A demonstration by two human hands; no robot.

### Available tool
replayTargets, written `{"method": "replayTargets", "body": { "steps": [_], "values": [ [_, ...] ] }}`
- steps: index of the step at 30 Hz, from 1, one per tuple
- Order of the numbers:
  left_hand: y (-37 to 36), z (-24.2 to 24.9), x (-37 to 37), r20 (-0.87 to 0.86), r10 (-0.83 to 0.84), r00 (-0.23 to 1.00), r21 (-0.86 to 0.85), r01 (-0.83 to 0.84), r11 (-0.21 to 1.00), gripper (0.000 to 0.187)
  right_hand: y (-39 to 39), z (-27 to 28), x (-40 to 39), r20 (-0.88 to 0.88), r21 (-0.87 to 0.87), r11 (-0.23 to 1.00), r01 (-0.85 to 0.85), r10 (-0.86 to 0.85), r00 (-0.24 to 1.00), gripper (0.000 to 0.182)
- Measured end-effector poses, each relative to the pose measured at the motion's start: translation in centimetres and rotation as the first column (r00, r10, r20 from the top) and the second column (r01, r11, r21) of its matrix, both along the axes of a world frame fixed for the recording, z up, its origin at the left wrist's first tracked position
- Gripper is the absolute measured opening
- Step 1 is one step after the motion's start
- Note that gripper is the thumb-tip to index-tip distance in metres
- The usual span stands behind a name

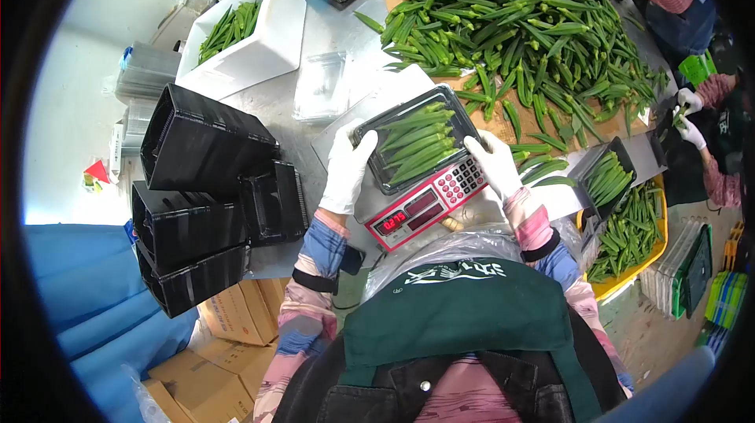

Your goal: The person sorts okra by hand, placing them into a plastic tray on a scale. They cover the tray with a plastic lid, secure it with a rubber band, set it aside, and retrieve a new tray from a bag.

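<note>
A black tray (381, 177) with a clear lid holds a row of okra (421, 142). It rests on a red and white digital scale (429, 210) whose red display seems to read 0.275. My left hand (346, 169), in a white glove, has its fingers on the tray's left edge. At the tray's right edge, my right hand (495, 162), also gloved in white, grips the corner above the scale's keypad.
Okra heap (519, 29) at top right; white foam box (275, 29) at top left. Black tray stacks (204, 140) stand left, clear lids (321, 86) nearby. Another okra tray (609, 179) and yellow crate (663, 222) lie right. Co-workers' gloved hands (689, 120) are far right.
</note>
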State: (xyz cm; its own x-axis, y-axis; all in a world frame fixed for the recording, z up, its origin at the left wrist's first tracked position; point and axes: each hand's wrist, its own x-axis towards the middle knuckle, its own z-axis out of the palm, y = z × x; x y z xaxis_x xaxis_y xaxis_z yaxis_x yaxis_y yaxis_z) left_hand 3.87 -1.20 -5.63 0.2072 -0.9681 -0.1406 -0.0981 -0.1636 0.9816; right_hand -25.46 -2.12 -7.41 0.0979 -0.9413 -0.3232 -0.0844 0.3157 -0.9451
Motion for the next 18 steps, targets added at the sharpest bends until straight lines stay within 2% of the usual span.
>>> {"method": "replayTargets", "body": {
  "steps": [1, 4, 7, 8, 9, 11, 12, 15, 16, 17, 18],
  "values": [
    [-0.1, 0.2, 0.0, 0.048, -0.023, 0.999, 0.020, 0.022, 1.000, 0.051, 0.0, 0.0, -0.2, 0.039, -0.001, 1.000, 0.020, -0.020, 0.999, 0.041],
    [0.9, 1.0, -0.7, -0.271, -0.016, 0.963, -0.001, 0.016, 1.000, 0.041, 0.3, 0.3, -0.8, 0.181, 0.047, 0.996, 0.074, -0.082, 0.980, 0.032],
    [2.6, 2.5, -1.2, -0.476, -0.114, 0.872, 0.148, 0.207, 0.967, 0.044, 0.1, 0.8, -2.3, 0.354, 0.140, 0.980, 0.143, -0.184, 0.917, 0.028],
    [3.0, 5.9, -2.6, -0.550, -0.238, 0.801, 0.119, 0.356, 0.927, 0.049, -0.1, 1.0, -2.9, 0.334, 0.071, 0.985, 0.155, -0.170, 0.927, 0.027],
    [3.3, 6.2, -2.8, -0.571, -0.295, 0.766, 0.155, 0.453, 0.878, 0.049, -0.4, 1.0, -3.2, 0.284, -0.072, 0.984, 0.160, -0.134, 0.950, 0.028],
    [3.8, 6.3, -2.8, -0.621, -0.393, 0.678, 0.214, 0.630, 0.747, 0.051, -0.3, 3.6, -3.1, 0.185, -0.113, 0.989, 0.092, -0.070, 0.980, 0.029],
    [4.4, 7.3, -4.3, -0.562, -0.362, 0.743, 0.236, 0.564, 0.791, 0.045, 0.3, 5.7, -2.7, 0.172, -0.083, 0.995, 0.062, -0.047, 0.984, 0.029],
    [5.6, 5.3, -3.1, -0.562, -0.233, 0.794, 0.372, 0.494, 0.786, 0.032, 2.2, 7.3, -3.1, 0.359, -0.039, 0.990, 0.132, -0.109, 0.927, 0.029],
    [6.7, 7.9, -4.7, -0.640, -0.012, 0.768, 0.365, 0.318, 0.875, 0.021, 2.6, 5.4, -4.2, 0.199, -0.003, 0.996, 0.094, -0.092, 0.976, 0.027],
    [7.2, 7.2, -4.0, -0.689, 0.029, 0.724, 0.343, 0.289, 0.894, 0.019, 3.4, 2.9, -5.5, -0.058, -0.037, 0.999, -0.024, 0.022, 0.998, 0.026],
    [7.5, 5.6, -2.6, -0.735, 0.068, 0.674, 0.321, 0.257, 0.912, 0.017, 4.6, 0.3, -6.3, -0.291, -0.035, 0.988, -0.148, 0.131, 0.948, 0.026]
  ]
}}
